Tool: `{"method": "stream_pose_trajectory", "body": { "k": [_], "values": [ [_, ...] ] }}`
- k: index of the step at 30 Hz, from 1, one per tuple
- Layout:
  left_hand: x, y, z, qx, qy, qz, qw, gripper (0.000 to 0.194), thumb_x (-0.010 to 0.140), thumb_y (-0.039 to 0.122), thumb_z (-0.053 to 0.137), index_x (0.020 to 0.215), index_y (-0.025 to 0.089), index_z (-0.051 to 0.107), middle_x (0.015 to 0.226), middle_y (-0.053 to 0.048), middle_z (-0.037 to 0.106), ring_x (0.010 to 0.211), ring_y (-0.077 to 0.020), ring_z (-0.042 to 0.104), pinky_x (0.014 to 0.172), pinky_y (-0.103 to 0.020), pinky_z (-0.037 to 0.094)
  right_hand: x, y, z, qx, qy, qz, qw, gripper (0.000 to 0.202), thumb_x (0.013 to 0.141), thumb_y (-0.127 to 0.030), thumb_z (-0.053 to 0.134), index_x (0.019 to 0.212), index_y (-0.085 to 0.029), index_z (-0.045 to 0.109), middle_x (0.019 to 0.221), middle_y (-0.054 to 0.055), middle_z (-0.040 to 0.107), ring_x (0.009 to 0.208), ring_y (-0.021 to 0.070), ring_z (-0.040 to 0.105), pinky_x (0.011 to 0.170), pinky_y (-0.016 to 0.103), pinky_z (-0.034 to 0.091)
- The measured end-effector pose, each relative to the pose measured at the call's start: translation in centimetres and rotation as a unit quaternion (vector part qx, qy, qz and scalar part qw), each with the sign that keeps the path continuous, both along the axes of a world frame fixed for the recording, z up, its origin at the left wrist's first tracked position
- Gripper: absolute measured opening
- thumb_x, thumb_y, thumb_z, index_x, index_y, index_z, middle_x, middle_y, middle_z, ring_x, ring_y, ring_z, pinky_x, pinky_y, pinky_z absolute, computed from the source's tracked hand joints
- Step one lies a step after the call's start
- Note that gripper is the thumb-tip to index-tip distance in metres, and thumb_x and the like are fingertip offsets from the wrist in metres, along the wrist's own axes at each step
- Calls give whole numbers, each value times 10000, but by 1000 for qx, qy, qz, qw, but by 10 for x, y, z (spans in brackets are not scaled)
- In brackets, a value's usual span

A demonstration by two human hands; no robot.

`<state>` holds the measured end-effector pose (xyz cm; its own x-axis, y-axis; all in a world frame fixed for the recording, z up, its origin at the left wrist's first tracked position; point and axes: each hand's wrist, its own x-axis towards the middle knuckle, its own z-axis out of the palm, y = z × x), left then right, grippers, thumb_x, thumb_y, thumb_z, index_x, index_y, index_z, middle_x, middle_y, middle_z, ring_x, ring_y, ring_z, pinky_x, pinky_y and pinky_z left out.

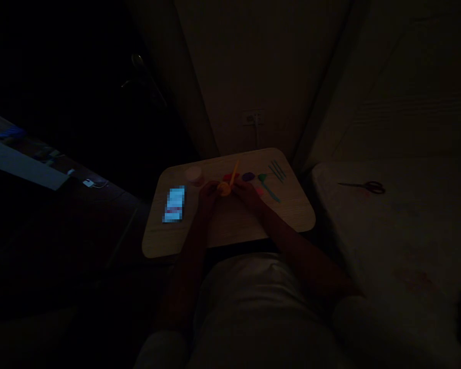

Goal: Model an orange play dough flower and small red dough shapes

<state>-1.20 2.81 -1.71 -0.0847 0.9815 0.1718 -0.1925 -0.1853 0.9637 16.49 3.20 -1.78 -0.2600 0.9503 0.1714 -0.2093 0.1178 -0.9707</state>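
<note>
In the dim light, a round orange piece (225, 190), soft-looking like modelling clay, sits between my hands over a small wooden table (234, 230). My left hand (208, 193) has its fingers closed on the left side of it. From the right, my right hand (245, 191) pinches at its edge. A straight orange strip (235, 171) slants up beside the round piece; whether the two are joined I cannot tell. Just beyond my hands lie a red piece (229, 177) and a purple piece (248, 177). A pink piece (259, 191) shows next to my right hand.
On the table's left are a lit phone (174, 204) and a pale tub (194, 176). Its right side holds a green piece (262, 177), a teal strip (271, 190) and several thin dark sticks (277, 171). Scissors (369, 187) lie on a pale mattress-like surface (369, 230).
</note>
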Motion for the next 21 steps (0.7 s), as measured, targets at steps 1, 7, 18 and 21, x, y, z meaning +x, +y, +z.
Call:
{"method": "stream_pose_trajectory", "body": {
  "k": [1,7,18,21],
  "values": [
    [0,0,1,3,8,0,1000,327,629,340,906,860,186,735,873,-32,742,795,-179,687,724,-277,533,0,0,1,6,-5,1,1000,405,795,-583,731,982,-227,788,951,46,746,952,241,658,918,393,528],
    [0,0,3,6,19,2,1000,302,667,386,889,836,183,742,831,-26,724,770,-172,664,714,-278,520,1,1,-2,22,-11,12,1000,370,800,-537,731,968,-212,785,977,59,745,945,239,660,905,398,531],
    [-5,3,-5,12,42,21,999,330,709,477,852,772,187,709,765,0,661,696,-135,596,646,-239,474,-7,3,-14,4,-3,34,999,363,704,-475,833,962,-227,770,1006,65,772,994,265,706,923,444,568],
    [-5,2,-4,18,57,22,998,343,697,479,864,765,181,710,757,-6,656,695,-139,590,639,-242,466,-7,2,-15,1,-1,34,999,361,710,-465,831,965,-218,769,1006,71,773,995,266,708,927,446,566]
  ]
}}
